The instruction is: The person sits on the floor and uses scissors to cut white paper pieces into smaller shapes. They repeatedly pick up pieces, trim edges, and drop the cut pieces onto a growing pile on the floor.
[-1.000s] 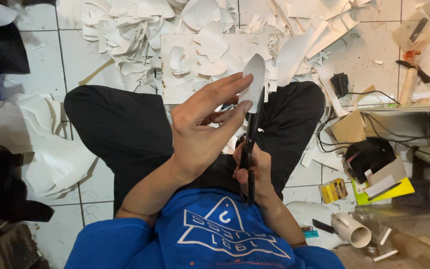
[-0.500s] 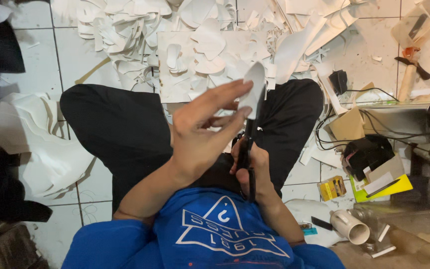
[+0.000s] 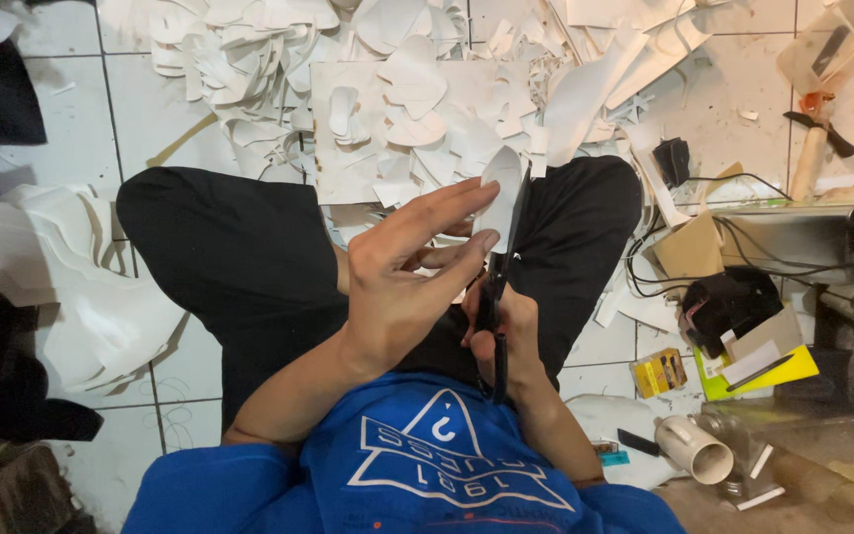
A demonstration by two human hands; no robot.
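White cut-out piece (image 3: pixel 499 193), rounded at its far end, is held up over the lap of a seated person, pinched at its near edge by the left hand (image 3: pixel 402 287), whose thumb and forefinger close on it while the other fingers spread open. Scissors (image 3: pixel 502 267), black, run along the right edge of the piece; the right hand (image 3: pixel 506 331) is closed around their handles, low against the blue shirt (image 3: pixel 427 465). Whether the blades are parted or shut cannot be told. Progress, as a judgement: the outline looks largely freed from its sheet and the trimming of 1 edge appears to be under way; a heap of white offcuts and shaped pieces (image 3: pixel 387 89) on the tiled floor (image 3: pixel 61 129) beyond the knees, and a stack of white curved sheets (image 3: pixel 81 287) at the person's left, suggest many cuts already made. How many pieces remain cannot be told. Packages: a small yellow box (image 3: pixel 660 372) lies on the floor at the right; just beyond it a yellow flat card (image 3: pixel 763 371) under a black object; a brown cardboard box (image 3: pixel 689 247) stands beside tangled black cables (image 3: pixel 743 232); a white tube (image 3: pixel 694 447) lies near the right elbow
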